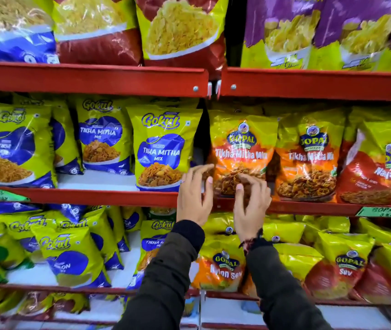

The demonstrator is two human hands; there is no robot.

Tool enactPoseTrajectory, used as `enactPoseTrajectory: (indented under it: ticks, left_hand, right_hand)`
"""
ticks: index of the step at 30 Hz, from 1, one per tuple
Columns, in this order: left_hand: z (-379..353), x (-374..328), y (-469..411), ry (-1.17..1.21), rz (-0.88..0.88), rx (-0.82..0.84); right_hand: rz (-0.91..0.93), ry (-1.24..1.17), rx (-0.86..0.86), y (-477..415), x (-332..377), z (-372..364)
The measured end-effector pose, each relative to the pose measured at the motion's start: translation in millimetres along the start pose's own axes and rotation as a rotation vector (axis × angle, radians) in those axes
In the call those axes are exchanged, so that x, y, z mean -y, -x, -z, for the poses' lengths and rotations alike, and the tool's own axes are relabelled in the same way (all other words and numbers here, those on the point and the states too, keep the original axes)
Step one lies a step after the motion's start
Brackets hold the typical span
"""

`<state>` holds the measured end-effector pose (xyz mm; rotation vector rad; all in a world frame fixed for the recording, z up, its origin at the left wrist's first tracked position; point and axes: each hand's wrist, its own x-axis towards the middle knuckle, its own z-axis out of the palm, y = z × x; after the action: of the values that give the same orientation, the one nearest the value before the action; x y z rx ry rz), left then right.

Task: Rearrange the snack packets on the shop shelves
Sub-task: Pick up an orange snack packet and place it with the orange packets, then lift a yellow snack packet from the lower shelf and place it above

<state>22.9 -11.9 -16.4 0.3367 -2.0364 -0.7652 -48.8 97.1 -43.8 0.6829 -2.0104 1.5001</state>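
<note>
An orange and yellow Gopal Tikha Mitha Mix packet stands upright at the left end of the right-hand middle shelf. My left hand is raised at the packet's lower left edge with fingers spread, touching or almost touching it. My right hand is in front of the packet's lower part, fingers apart and curled toward it. Neither hand closes around anything. To the left stands a Gokul Tikha Mitha Mix packet.
A second Gopal Tikha Mitha packet and a red Gopal packet stand to the right. More Gokul packets fill the left shelf. Red shelf rails run above. Packets lean loosely on the lower shelf.
</note>
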Motion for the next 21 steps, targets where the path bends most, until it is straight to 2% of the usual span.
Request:
enactPoseTrajectory:
  ticks: [2,7,11,15,17,21]
  left_hand:
    - [8,16,22,-0.028,-0.015,0.013]
    - [32,90,79,-0.110,0.157,0.044]
    - [47,157,110,-0.155,0.408,0.120]
    - [49,215,122,-0.166,0.695,0.246]
    - [48,237,121,-0.129,0.877,0.290]
    - [48,267,116,0.067,1.234,0.417]
  right_hand:
    - [0.039,-0.040,0.067,29,3,-8]
    - [-0.014,-0.084,0.351,107,-1,-53]
    - [-0.128,-0.053,0.566,159,-12,-92]
    - [-0.209,0.022,0.700,183,-22,-124]
    - [-0.303,0.083,0.741,190,-32,-140]
    - [-0.739,0.221,0.750,201,-53,-168]
